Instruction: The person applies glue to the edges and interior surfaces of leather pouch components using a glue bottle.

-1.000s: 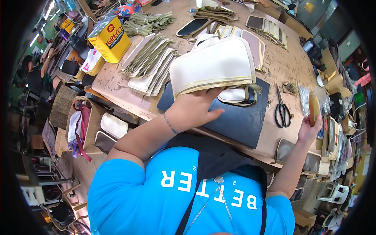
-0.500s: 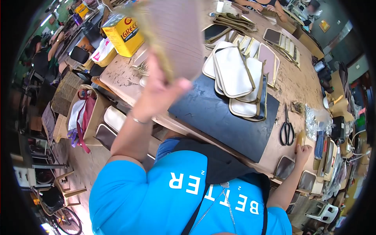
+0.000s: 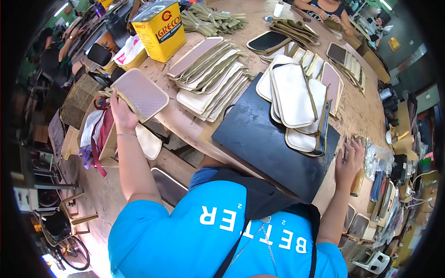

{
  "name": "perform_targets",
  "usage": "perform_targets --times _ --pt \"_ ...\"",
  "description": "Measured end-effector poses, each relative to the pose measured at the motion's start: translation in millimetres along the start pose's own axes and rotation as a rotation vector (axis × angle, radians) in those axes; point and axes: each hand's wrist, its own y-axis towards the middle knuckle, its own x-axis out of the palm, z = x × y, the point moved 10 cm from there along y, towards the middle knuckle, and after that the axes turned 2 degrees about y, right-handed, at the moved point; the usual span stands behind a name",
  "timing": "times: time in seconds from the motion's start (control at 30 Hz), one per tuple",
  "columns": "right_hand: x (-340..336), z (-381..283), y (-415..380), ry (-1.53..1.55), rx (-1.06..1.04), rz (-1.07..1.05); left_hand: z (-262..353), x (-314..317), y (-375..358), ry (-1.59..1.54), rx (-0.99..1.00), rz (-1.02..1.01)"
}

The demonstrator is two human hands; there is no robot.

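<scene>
My left hand (image 3: 124, 111) grips the edge of a flat rounded panel (image 3: 143, 95), with a mauve-brown quilted face and cream binding, out past the table's left edge. My right hand (image 3: 351, 160) is at the right edge of the black mat (image 3: 278, 155), its fingers curled over the black-handled scissors (image 3: 344, 161). Only a small dark part of the scissors shows; the hand covers the rest. A tan, rounded object (image 3: 357, 182) lies just beside that hand. White rounded panels (image 3: 292, 95) with olive edging are piled on the mat.
Stacked panels (image 3: 213, 88) stand left of the mat, near a yellow Greco can (image 3: 160, 32). Bundled olive strips (image 3: 213, 19) lie behind. A plastic bag (image 3: 378, 160) is at right; a box with ribbons (image 3: 99, 134) stands below left. Another person's hands (image 3: 331, 21) work across the table.
My left hand has swung the panel down and left, from above the table to beyond its edge. My right hand has left the tan object and moved onto the scissors. The view has shifted slightly.
</scene>
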Motion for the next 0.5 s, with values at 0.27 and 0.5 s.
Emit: perform_targets --times 0.27,0.5 --pt "37 -84 13 0.257 -0.122 -0.119 -37 -18 40 0.02 -0.053 -0.007" --pt "64 -112 -5 0.354 -0.154 -0.222 -44 -14 24 -0.039 -0.065 0.019"
